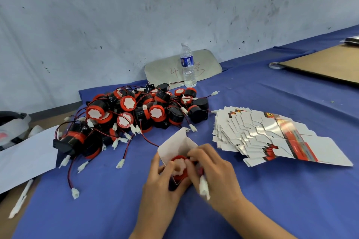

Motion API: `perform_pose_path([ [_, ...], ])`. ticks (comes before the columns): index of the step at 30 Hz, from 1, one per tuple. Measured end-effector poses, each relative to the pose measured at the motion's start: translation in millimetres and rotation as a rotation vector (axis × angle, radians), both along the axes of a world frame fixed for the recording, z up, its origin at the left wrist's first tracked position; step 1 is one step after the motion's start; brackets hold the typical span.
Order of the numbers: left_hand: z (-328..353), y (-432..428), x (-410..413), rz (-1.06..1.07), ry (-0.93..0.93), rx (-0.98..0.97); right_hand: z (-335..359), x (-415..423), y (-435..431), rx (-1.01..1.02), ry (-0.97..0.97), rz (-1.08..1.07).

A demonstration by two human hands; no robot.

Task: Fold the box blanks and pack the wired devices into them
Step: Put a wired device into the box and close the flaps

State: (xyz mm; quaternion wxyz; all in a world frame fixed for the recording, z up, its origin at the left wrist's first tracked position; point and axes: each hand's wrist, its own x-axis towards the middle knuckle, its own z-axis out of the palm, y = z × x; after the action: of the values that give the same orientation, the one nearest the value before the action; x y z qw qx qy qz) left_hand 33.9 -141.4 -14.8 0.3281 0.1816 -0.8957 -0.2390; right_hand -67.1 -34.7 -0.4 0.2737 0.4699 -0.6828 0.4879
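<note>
Both hands work one box.
Left hand [165,178] grips the folded box [175,146]; right hand [214,170] pinches the red device [179,167] inside it.

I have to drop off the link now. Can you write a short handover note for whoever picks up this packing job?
Left hand holds the open box from below. Right hand presses a wired device into it; its white connector hangs out under that hand.
Unpacked devices are piled behind the box; flat box blanks are fanned out to the right.
Done: one box folded, device partly in.
Left: tuck in the wire, close the flaps, then work through the pile. No closed boxes are in view.
</note>
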Motion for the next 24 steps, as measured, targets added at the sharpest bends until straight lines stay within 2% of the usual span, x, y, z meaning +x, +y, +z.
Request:
perform_pose_path([
  [3, 2, -2, 3, 0.094, -0.048, -0.034, 2, -7, 3, -0.283, -0.082, -0.009],
  [6, 3, -4, 5, 0.120, -0.079, -0.078, 2, -11, 6, -0.335, -0.250, 0.029],
  [8, 4, -1, 4, 0.079, -0.067, -0.063, 4, -9, 6, -0.338, -0.439, 0.088],
  [10, 5, 1, 4, 0.048, -0.042, -0.030, 3, -9, 6, -0.343, -0.538, 0.136],
  [16, 0, 1, 3, 0.013, -0.129, -0.080, 2, -13, 6, -0.163, -0.379, 0.096],
  [20, 2, 2, 4, -0.023, -0.081, -0.061, 3, -12, 3, -0.097, -0.236, 0.059],
  [22, 3, 4, 4, -0.037, -0.059, -0.050, 3, -12, 3, -0.109, -0.286, 0.108],
  [24, 3, 4, 4, -0.036, -0.053, -0.038, 4, -11, 4, -0.148, -0.433, 0.240],
])
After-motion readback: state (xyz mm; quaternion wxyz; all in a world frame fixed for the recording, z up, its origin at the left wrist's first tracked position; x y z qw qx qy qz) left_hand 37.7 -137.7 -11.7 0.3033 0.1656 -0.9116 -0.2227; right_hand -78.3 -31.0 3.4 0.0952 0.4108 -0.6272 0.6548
